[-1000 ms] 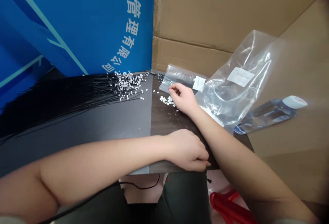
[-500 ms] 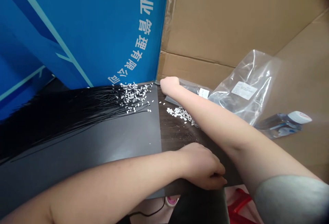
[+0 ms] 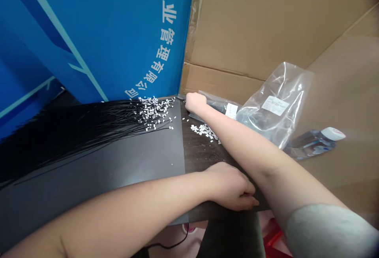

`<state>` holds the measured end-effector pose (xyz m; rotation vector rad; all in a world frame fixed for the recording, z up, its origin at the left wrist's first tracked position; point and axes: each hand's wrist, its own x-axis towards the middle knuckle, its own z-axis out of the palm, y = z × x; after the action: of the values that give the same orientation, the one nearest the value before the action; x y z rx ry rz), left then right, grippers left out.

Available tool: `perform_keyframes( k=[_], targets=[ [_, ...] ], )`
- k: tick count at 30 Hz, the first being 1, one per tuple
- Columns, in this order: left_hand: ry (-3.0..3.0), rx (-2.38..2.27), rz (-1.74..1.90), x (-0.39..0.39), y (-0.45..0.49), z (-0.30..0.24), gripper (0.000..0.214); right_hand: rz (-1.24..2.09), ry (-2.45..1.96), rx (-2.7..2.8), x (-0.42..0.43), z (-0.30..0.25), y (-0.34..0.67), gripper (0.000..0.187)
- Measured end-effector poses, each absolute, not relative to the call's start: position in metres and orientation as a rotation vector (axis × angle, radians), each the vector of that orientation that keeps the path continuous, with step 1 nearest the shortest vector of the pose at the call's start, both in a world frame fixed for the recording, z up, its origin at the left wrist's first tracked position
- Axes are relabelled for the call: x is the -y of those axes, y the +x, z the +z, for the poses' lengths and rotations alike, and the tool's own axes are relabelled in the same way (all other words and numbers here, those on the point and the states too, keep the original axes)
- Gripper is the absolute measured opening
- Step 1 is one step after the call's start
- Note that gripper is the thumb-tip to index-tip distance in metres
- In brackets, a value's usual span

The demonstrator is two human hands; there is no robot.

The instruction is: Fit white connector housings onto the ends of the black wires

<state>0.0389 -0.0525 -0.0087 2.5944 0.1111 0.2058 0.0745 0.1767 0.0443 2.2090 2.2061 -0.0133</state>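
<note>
Two hands are logged at the table (image 3: 204,153), whose dark wood-grain top is partly overlaid by a grey laminate sheet (image 3: 124,163). We find the right hand (image 3: 195,102) at the far back corner, fingers curled under and out of sight, beside and apparently touching a small plastic bag (image 3: 217,104); we cannot tell whether it grips anything. The left hand (image 3: 229,187) rests at the near table edge, fingers together and loosely curled, with nothing visible in it.

On the wood just under the right forearm (image 3: 251,151) lies a small scatter of loose white connectors (image 3: 203,130). A bundle of thin black wires (image 3: 83,127) fans across the grey sheet, its far ends crowded with white connector pieces (image 3: 154,110).

To the right sits a larger clear plastic bag (image 3: 274,121), and a clear plastic bottle (image 3: 310,145) with a white cap lies on a cardboard sheet (image 3: 340,175). Both bags bear white labels (image 3: 274,106); we cannot read their print. A blue banner (image 3: 103,32) carries white Chinese characters reading 企业管理有限公司. Corrugated cardboard (image 3: 242,25) stands behind the table. Below the near edge, part of a red plastic stool (image 3: 274,236) shows.
</note>
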Motion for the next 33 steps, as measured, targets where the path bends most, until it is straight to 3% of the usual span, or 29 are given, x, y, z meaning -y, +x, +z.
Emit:
perform_keyframes(
  k=[23, 33],
  targets=[
    [2.591, -0.131, 0.166, 0.05, 0.039, -0.003, 0.044, 0.081, 2.21, -2.549, -0.169, 0.026, 0.102, 0.03],
    [2.553, -0.142, 0.197, 0.05, 0.04, -0.004, 0.042, -0.145, 2.336, -2.977, -0.165, 0.033, 0.099, 0.009]
  ],
)
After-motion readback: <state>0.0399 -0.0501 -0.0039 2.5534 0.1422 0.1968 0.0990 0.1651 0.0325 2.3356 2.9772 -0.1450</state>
